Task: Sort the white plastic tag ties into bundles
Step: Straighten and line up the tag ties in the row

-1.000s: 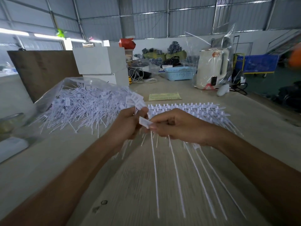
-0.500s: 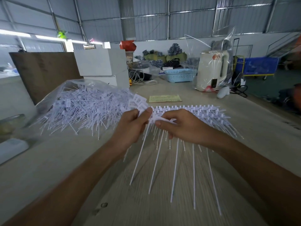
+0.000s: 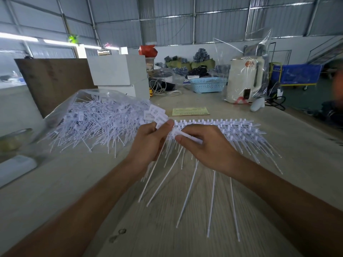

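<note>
My left hand (image 3: pixel 148 143) grips several white tag ties by their flat heads, which stick up above its fingers (image 3: pixel 156 114). My right hand (image 3: pixel 204 147) pinches the head end of more white tag ties (image 3: pixel 187 135) right beside it. Their long thin tails (image 3: pixel 191 190) fan down toward me over the table. A big loose pile of tag ties (image 3: pixel 96 125) spills from a clear plastic bag on the left. Behind my hands lies a neat row of aligned tag ties (image 3: pixel 239 130).
The work surface is a pale wooden table (image 3: pixel 185 234). A yellow-green paper slip (image 3: pixel 191 111) lies behind the row. White boxes (image 3: pixel 118 71), a blue basket (image 3: pixel 207 84) and a wrapped white kettle (image 3: pixel 245 80) stand at the back. A tape roll (image 3: pixel 14 138) sits at the left edge.
The held ties were lifted a little and their tails swung from straight toward me to fanned out leftward. Both hands stayed together, gripping the heads.
</note>
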`<state>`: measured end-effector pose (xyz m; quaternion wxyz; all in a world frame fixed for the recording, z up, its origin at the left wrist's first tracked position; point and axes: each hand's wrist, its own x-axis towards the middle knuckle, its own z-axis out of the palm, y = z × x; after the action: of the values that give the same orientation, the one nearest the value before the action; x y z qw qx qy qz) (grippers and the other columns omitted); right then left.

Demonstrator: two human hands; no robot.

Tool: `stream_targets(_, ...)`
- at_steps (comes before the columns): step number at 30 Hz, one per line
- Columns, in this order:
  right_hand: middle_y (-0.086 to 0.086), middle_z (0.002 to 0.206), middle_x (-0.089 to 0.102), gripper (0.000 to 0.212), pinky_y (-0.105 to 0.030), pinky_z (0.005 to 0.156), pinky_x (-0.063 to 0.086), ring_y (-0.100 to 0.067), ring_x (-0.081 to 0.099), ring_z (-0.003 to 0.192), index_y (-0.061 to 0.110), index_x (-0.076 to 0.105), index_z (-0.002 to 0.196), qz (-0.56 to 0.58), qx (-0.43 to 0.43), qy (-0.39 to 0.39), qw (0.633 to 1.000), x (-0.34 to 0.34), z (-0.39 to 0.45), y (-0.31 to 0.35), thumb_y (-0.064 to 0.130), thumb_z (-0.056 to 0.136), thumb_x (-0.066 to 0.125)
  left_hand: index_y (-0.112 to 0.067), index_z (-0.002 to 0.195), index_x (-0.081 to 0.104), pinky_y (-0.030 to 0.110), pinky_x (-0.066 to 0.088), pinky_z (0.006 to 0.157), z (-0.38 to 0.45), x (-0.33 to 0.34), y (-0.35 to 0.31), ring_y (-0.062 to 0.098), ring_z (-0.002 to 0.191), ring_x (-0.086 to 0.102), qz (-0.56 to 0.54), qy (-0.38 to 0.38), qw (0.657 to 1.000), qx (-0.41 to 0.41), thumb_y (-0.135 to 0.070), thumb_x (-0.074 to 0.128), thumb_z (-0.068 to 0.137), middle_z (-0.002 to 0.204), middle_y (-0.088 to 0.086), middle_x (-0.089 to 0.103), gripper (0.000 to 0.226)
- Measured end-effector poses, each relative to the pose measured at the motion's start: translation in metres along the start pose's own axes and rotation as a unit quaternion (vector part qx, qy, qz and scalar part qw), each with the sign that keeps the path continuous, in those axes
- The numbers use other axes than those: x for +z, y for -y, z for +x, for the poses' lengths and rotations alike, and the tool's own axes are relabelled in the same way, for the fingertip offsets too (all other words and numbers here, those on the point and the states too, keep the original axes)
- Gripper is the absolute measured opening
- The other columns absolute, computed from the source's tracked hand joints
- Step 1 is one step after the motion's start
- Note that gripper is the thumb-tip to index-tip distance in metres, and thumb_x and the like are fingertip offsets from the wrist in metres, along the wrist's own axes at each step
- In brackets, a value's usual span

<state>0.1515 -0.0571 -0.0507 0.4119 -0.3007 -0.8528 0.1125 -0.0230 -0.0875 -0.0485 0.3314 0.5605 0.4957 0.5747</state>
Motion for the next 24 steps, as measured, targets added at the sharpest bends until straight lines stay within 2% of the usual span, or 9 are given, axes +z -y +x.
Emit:
stream_targets(3,-0.004,0.066,0.054,0.034,-0.042,0.058,0.044,-0.022,0.052,0.061,0.009,0.059,0.072,-0.071,-0.063,-0.020,0.995,-0.002,0.000,0.005,0.025,0.102,0.056,-0.027,0.050,0.037,0.018,0.023,0.041,0.000,-0.002,0.000,0.011,0.036,0.026,-0.063,0.020,0.997,-0.034,-0.038,0.068,0.093,0.048,-0.004,0.027,0.054)
stream_targets(6,-0.003,0.071,0.055,0.028,-0.035,0.051,0.042,-0.026,0.054,0.060,0.010,0.061,0.077,-0.182,-0.109,-0.043,0.976,-0.005,-0.004,0.011,0.023,0.101,0.058,-0.025,0.052,0.035,0.017,0.021,0.041,0.000,-0.001,-0.001,0.012,0.035,0.023,-0.090,0.032,0.995,-0.041,-0.034,0.067,0.093,0.048,-0.003,0.025,0.053)
stream_targets(8,-0.004,0.074,0.057,0.022,-0.033,0.047,0.041,-0.027,0.055,0.055,0.010,0.062,0.076,-0.262,-0.125,-0.042,0.956,-0.006,-0.006,0.016,0.017,0.096,0.064,-0.024,0.054,0.033,0.016,0.020,0.042,0.001,-0.002,-0.002,0.011,0.035,0.022,-0.099,0.038,0.994,-0.041,-0.032,0.067,0.094,0.048,-0.004,0.025,0.053)
stream_targets(11,-0.005,0.076,0.059,0.016,-0.037,0.044,0.046,-0.028,0.056,0.053,0.011,0.062,0.074,-0.339,-0.125,-0.032,0.932,-0.004,-0.005,0.020,0.007,0.089,0.069,-0.025,0.054,0.032,0.016,0.020,0.043,0.001,-0.002,-0.003,0.012,0.036,0.021,-0.096,0.031,0.994,-0.039,-0.033,0.067,0.094,0.048,-0.003,0.025,0.054)
stream_targets(15,-0.001,0.076,0.054,0.024,-0.036,0.053,0.045,-0.029,0.057,0.062,0.011,0.061,0.080,-0.234,-0.090,-0.041,0.967,-0.006,-0.003,0.015,0.022,0.101,0.056,-0.028,0.048,0.037,0.020,0.026,0.041,0.000,0.000,-0.001,0.012,0.038,0.029,0.006,-0.013,1.000,0.017,-0.043,0.065,0.094,0.046,-0.003,0.032,0.056)
stream_targets(18,-0.002,0.066,0.053,0.034,-0.038,0.057,0.043,-0.023,0.052,0.061,0.008,0.058,0.073,-0.101,-0.039,-0.029,0.994,-0.005,-0.001,0.005,0.025,0.102,0.055,-0.032,0.050,0.045,0.020,0.028,0.044,0.001,0.001,-0.001,0.005,0.042,0.031,0.071,-0.002,0.994,0.082,-0.046,0.062,0.093,0.050,-0.006,0.036,0.049)
stream_targets(20,-0.003,0.060,0.057,0.036,-0.036,0.058,0.040,-0.020,0.053,0.057,0.007,0.063,0.070,-0.015,0.004,-0.024,1.000,-0.006,0.002,0.000,0.025,0.101,0.058,-0.034,0.055,0.057,0.015,0.028,0.045,0.002,-0.001,-0.001,0.001,0.042,0.031,0.089,0.022,0.990,0.110,-0.042,0.064,0.094,0.049,-0.013,0.036,0.040)
stream_targets(22,-0.002,0.063,0.062,0.030,-0.030,0.058,0.038,-0.015,0.054,0.057,0.008,0.072,0.075,0.054,0.044,-0.011,0.998,-0.008,0.003,-0.003,0.025,0.099,0.062,-0.031,0.068,0.070,0.012,0.027,0.044,0.001,-0.003,-0.003,0.000,0.042,0.030,0.092,0.047,0.988,0.119,-0.037,0.068,0.092,0.047,-0.015,0.037,0.025)
stream_targets(24,0.001,0.065,0.063,0.026,-0.024,0.057,0.036,-0.007,0.051,0.057,0.010,0.075,0.079,0.088,0.057,0.006,0.994,-0.011,0.004,-0.005,0.023,0.098,0.063,-0.022,0.074,0.070,0.013,0.027,0.044,0.002,-0.006,-0.004,0.002,0.042,0.031,0.090,0.058,0.988,0.112,-0.033,0.070,0.091,0.049,-0.014,0.037,0.021)
